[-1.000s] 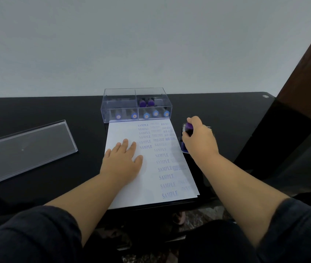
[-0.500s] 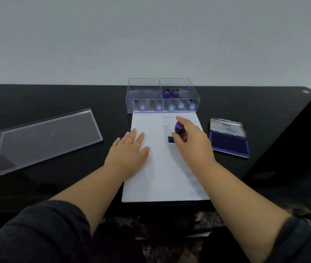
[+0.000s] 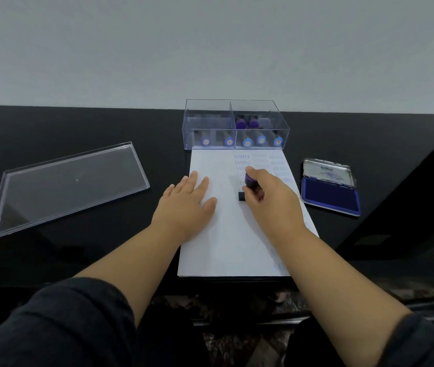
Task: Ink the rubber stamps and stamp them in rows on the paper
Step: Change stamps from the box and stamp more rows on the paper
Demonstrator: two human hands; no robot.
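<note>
A white sheet of paper [image 3: 226, 242] lies on the black table, with columns of blue prints down its right half. My left hand [image 3: 188, 201] rests flat on the paper's left side, fingers straight. My right hand [image 3: 270, 196] grips a rubber stamp [image 3: 249, 182] with a purple handle and black base, its base down on the paper near the middle. To the right of the paper sits an open ink pad [image 3: 331, 196] with a dark blue surface and a raised metal lid.
A clear plastic box [image 3: 234, 124] behind the paper holds several more stamps with purple and blue ends. Its clear lid [image 3: 67, 185] lies flat at the left. The table's front edge runs just below the paper. A dark panel rises at the right.
My right hand carried the stamp from the ink pad leftward onto the paper and now holds it down there. My left hand stayed flat on the sheet. My view shifted rightward.
</note>
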